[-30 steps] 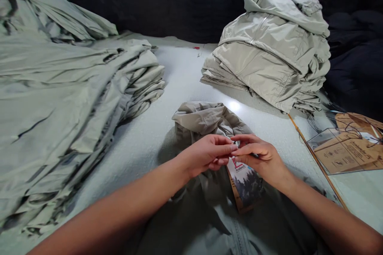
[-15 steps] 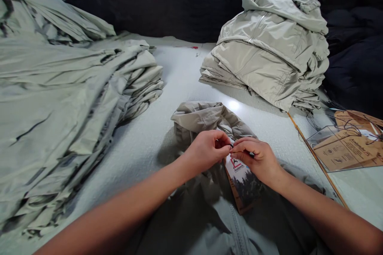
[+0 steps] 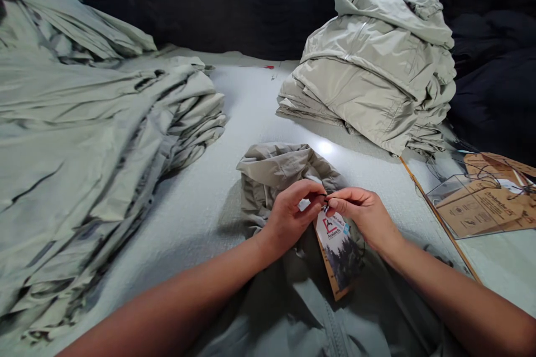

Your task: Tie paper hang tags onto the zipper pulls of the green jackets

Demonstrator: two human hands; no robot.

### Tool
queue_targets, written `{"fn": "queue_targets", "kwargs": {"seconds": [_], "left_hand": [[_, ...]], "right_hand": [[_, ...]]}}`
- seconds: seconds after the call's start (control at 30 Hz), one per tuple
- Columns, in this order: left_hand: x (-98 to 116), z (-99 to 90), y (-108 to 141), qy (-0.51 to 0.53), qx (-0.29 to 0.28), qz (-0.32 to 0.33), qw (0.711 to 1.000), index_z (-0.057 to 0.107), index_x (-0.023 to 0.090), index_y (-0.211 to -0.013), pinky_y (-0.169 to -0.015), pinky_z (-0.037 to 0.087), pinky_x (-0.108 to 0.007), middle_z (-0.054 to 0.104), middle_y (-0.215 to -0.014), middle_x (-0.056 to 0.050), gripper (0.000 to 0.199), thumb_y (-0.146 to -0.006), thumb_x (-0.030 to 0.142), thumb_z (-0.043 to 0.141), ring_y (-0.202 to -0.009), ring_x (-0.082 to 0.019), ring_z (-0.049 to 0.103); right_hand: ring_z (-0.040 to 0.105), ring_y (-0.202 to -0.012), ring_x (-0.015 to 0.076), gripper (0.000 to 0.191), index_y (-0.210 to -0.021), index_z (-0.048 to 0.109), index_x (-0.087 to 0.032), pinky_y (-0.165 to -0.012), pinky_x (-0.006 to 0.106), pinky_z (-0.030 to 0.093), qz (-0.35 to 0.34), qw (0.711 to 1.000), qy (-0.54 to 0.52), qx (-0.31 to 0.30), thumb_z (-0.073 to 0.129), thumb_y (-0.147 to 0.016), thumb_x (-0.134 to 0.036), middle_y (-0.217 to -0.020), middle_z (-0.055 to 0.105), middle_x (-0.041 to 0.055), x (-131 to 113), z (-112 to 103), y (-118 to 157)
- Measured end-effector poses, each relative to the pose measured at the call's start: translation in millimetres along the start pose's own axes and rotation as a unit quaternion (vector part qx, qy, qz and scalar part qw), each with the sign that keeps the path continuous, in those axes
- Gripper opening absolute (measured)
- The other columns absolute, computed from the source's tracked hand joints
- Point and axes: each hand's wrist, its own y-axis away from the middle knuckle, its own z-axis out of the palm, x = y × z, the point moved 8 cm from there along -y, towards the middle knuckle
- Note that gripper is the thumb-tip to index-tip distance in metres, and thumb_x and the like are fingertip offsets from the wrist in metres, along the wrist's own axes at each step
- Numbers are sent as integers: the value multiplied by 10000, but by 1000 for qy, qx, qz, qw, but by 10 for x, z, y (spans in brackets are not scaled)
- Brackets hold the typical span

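Observation:
A grey-green hooded jacket point(image 3: 276, 164) lies before me, its zip running down toward the bottom edge. Over its front hangs a printed hang tag point(image 3: 338, 251) with a forest picture, backed by brown card. My left hand point(image 3: 288, 217) pinches the black tag string point(image 3: 324, 199) from the left. From the right, the thumb and fingertips of my right hand point(image 3: 364, 215) pinch the same string just above the tag. Fingers hide part of the string, so I cannot tell whether it is knotted.
Folded jackets point(image 3: 372, 67) form a tall pile at the back right. More light garments point(image 3: 104, 139) are heaped along the left. Brown tags with black strings point(image 3: 489, 209) lie in a clear tray point(image 3: 439, 192) at the right, beside a yellow-brown strip point(image 3: 439, 217) on the white table point(image 3: 247, 106).
My right fingers have straightened from a curl and show more of the tag's top. Both hands stay at the string. The whole view has shifted slightly.

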Motion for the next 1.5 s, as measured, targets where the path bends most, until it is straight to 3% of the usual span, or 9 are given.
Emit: {"fn": "queue_targets", "kwargs": {"seconds": [0.23,0.4,0.57,0.7,0.8,0.93,1.03,1.17,1.5], "left_hand": [[163,22,-14,-32,-25,99,994,640,171,-887,-770,500,-259,654,-872,-56,91,-879,131,558,-834,-151,616],[183,32,-9,-24,-36,104,994,670,171,-869,-740,510,-240,682,-847,-53,83,-882,157,589,-792,-142,638],[105,54,-23,2,-70,39,997,721,173,-901,-738,511,-245,726,-835,-59,120,-877,197,605,-775,-155,665],[134,90,-31,13,-103,36,994,731,173,-850,-756,519,-271,721,-816,-72,130,-870,206,607,-780,-169,667],[132,63,-39,-8,-74,23,997,715,169,-822,-741,511,-262,711,-795,-60,101,-849,193,621,-758,-159,651],[-18,20,-20,14,-17,-78,997,698,145,-831,-658,496,-225,690,-765,-41,92,-799,229,676,-694,-140,628],[-118,36,10,46,-7,-139,989,694,135,-822,-627,489,-215,683,-744,-34,123,-775,248,695,-666,-132,613],[-194,57,24,91,-10,-191,977,704,135,-825,-612,489,-215,696,-738,-33,151,-752,267,716,-663,-135,619],[-267,106,36,162,-26,-256,953,722,141,-840,-628,505,-232,710,-730,-27,179,-735,286,715,-656,-136,632]], "right_hand": [[581,-515,92,289,-720,754,-173,-482,204,365,95,991,-95,-14,876,-564,-383,-587,701,17,95,12,-20],[556,-477,74,303,-669,726,-158,-466,200,357,107,990,-76,-55,883,-546,-385,-578,679,-5,68,35,-17],[547,-471,72,309,-692,718,-148,-469,201,361,122,988,-15,-93,871,-569,-386,-580,677,-3,106,3,-5],[517,-439,59,298,-707,716,-143,-446,186,313,140,984,11,-110,863,-581,-370,-543,660,-13,139,-15,-4],[515,-434,66,298,-709,721,-144,-442,193,328,114,989,28,-89,858,-583,-376,-530,653,-14,79,-25,-19],[586,-499,107,270,-717,732,-166,-523,234,446,31,998,53,-21,850,-592,-375,-559,669,-11,-71,-41,-12],[608,-519,126,247,-739,737,-175,-525,246,461,-21,997,76,-1,826,-633,-380,-582,676,-4,-143,-16,24],[596,-525,130,245,-786,732,-169,-516,244,451,-60,990,129,-6,771,-711,-399,-562,658,0,-198,12,57],[561,-575,124,274,-812,663,-171,-562,259,450,-55,985,155,-57,670,-805,-445,-653,651,13,-163,32,26]]}}
